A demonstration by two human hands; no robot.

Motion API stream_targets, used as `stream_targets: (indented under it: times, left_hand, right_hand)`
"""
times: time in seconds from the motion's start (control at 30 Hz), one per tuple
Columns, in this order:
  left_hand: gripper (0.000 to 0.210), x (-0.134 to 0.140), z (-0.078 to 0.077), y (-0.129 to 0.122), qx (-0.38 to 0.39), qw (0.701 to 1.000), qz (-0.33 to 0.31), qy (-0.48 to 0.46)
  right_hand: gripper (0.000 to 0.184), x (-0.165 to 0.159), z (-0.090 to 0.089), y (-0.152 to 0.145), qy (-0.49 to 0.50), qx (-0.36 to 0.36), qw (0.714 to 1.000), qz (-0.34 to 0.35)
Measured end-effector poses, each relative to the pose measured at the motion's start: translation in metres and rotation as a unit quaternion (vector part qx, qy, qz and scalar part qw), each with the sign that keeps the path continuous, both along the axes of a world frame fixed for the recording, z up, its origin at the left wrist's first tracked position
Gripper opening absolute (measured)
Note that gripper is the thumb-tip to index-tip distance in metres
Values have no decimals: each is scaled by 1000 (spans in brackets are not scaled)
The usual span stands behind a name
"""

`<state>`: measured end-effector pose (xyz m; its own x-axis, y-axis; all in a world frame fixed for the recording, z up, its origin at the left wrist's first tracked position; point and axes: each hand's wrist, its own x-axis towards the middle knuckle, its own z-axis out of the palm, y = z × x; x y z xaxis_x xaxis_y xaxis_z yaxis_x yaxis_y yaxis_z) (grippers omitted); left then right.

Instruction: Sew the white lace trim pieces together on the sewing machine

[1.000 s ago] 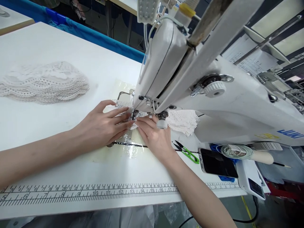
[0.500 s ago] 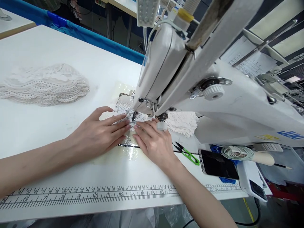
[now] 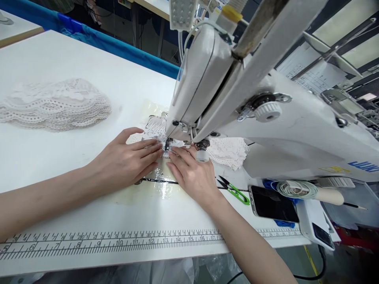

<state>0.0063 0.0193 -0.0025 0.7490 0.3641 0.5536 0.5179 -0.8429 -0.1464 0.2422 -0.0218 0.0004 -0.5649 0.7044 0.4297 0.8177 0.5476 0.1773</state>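
A piece of white eyelet lace (image 3: 156, 125) lies under the presser foot (image 3: 168, 144) of a white sewing machine (image 3: 198, 75). My left hand (image 3: 133, 157) rests flat on the lace just left of the foot, its fingers stretched out and the thumb apart. On the other side, my right hand (image 3: 191, 167) lies with extended fingers on the lace close to the foot. Part of the lace is hidden under both hands and the machine head. More white lace (image 3: 227, 153) lies on the table under the machine arm.
A stack of white lace pieces (image 3: 59, 104) lies at the left. Green thread snips (image 3: 235, 191), a phone (image 3: 274, 204) and a white device (image 3: 315, 225) lie at the right. A printed ruler scale (image 3: 118, 242) runs along the table's front edge.
The lace has shifted slightly away from me under the foot, and my hands have moved a little with it. Both hands stay beside the foot.
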Motion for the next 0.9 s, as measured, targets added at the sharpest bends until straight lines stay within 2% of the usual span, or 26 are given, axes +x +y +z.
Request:
stream_targets:
  times: [0.53, 0.9]
  left_hand:
    - [33, 0, -3, 5, -34, 999, 9, 7]
    - [29, -1, -4, 6, -21, 1000, 12, -3]
  right_hand:
    - [28, -2, -1, 4, 7, 19, 1000, -11]
    - [30, -3, -1, 4, -7, -11, 999, -30]
